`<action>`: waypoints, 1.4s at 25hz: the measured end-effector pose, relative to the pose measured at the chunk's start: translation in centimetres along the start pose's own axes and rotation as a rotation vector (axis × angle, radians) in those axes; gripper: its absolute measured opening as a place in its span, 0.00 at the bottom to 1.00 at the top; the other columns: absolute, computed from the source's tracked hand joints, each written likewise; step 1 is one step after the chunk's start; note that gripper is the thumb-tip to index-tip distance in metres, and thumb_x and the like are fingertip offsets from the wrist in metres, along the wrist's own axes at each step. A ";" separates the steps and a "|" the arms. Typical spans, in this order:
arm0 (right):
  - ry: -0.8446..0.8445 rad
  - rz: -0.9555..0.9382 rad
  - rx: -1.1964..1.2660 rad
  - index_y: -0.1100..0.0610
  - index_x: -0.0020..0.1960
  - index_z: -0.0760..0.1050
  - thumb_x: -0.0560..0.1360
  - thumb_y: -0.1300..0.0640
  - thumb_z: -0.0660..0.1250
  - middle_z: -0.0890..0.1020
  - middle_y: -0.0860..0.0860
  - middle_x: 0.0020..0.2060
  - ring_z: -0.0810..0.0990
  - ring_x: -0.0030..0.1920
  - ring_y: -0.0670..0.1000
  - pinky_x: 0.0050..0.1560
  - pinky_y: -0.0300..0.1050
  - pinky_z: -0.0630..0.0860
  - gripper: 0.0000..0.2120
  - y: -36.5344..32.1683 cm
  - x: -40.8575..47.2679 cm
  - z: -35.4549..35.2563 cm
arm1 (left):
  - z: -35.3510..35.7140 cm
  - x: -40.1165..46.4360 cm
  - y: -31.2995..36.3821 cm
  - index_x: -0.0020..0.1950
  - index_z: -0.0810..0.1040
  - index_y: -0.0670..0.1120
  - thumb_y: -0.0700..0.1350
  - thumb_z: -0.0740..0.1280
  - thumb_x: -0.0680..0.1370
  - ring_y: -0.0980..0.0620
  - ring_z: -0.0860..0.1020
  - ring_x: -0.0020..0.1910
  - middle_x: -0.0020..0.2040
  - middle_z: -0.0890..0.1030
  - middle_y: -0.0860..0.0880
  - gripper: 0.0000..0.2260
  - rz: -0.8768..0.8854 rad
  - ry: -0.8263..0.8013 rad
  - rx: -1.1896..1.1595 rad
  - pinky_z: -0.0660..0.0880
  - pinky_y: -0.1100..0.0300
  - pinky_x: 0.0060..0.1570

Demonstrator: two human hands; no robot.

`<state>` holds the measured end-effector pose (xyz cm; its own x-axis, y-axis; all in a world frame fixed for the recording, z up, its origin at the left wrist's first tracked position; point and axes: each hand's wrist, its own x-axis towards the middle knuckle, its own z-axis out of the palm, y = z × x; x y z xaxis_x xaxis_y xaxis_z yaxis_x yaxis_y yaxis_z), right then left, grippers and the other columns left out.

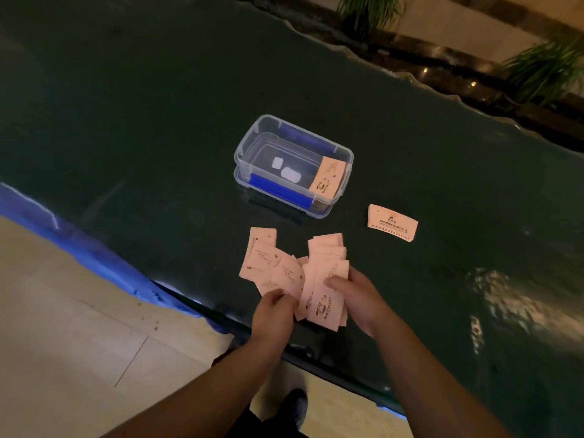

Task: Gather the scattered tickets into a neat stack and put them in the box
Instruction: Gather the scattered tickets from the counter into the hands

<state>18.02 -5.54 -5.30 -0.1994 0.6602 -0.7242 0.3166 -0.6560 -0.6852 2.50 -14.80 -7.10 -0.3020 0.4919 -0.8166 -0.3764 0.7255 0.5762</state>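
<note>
On the dark green table (158,121) the pink paper tickets (271,263) lie fanned and overlapping near the front edge, just short of the clear plastic box (292,165), which stands open a little farther back with blue latches on its long sides. The right hand (357,298) pinches a partly squared bundle (325,298) of tickets, thumb on the printed top face and fingers underneath, with the bundle's far end splaying into uneven steps. The left hand (275,311) is curled at the near end of the looser fan, its fingertips closed on or pressed against the lowest tickets; whether it has any lifted cannot be told. One ticket (328,178) already leans against the right inner wall of the box, and a separate small stack (392,222) lies flat on the table well to the right of the box. The tickets look thin, light and flexible, likely slick against each other, so a loose pinch would probably let them slide out of line, and single ones lying flat on the smooth table may be hard to lift by an edge. A sensible hold would be across the short width, near the middle of the long sides, with thumb above and fingers below, then tapping the long edge on the table to square them. Sliding the flat ones toward the table edge or onto the bundle should be easier than picking at them. They seem to crease easily, so the squeeze should stay gentle.
</note>
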 end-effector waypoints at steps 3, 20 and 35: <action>-0.022 0.014 -0.216 0.36 0.61 0.76 0.79 0.56 0.69 0.85 0.41 0.55 0.85 0.54 0.48 0.44 0.48 0.79 0.17 -0.9 0.6 0.9 | 0.9 -1.0 0.6 0.68 0.76 0.49 0.44 0.61 0.82 0.44 0.80 0.61 0.63 0.81 0.46 0.15 0.025 -0.061 -0.022 0.79 0.48 0.61; 0.111 0.106 -0.061 0.49 0.70 0.77 0.80 0.59 0.71 0.88 0.51 0.55 0.88 0.53 0.54 0.45 0.53 0.85 0.19 0.6 0.5 -0.8 | -3.8 2.9 2.3 0.75 0.68 0.52 0.63 0.70 0.73 0.47 0.67 0.67 0.70 0.69 0.48 0.34 0.594 0.234 1.210 0.71 0.49 0.68; -0.140 -0.003 -0.566 0.44 0.72 0.75 0.78 0.52 0.72 0.83 0.44 0.54 0.84 0.52 0.47 0.45 0.47 0.80 0.23 -6.1 4.4 4.6 | -5.1 4.6 3.8 0.61 0.81 0.48 0.46 0.68 0.77 0.51 0.82 0.50 0.54 0.85 0.50 0.13 0.260 0.089 0.525 0.80 0.56 0.51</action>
<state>10.99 -0.31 -4.67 -0.3095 0.5822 -0.7519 0.7545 -0.3309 -0.5668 -4.77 -12.26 -8.49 -0.4070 0.6595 -0.6320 0.1963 0.7389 0.6446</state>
